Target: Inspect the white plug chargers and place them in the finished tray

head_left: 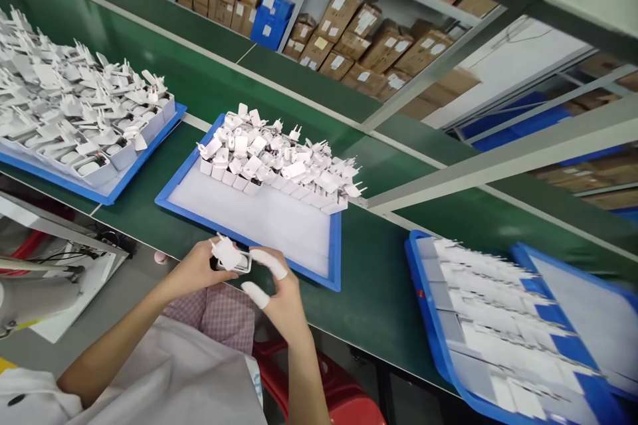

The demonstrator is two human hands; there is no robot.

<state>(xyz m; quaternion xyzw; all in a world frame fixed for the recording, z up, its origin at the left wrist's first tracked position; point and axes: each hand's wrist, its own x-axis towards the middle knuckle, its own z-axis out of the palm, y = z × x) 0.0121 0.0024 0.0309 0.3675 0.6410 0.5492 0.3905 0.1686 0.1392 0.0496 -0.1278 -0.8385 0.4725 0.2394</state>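
Note:
Both my hands meet over the near edge of the green table [379,292]. My left hand [197,270] is closed round a small white plug adapter [228,255], its prongs pointing up. My right hand [279,295] wears white finger cots and touches the same adapter with a fingertip, the other fingers curled. Just beyond them lies a blue tray [249,239] with a white liner, with several white adapters [279,163] heaped along its far side.
Another blue tray piled with adapters [74,113] sits far left. At right, blue trays [498,332] hold rows of flat white pieces. Shelves of cardboard boxes [349,40] stand behind the table. A machine [44,279] is at my left, a red stool [339,392] below.

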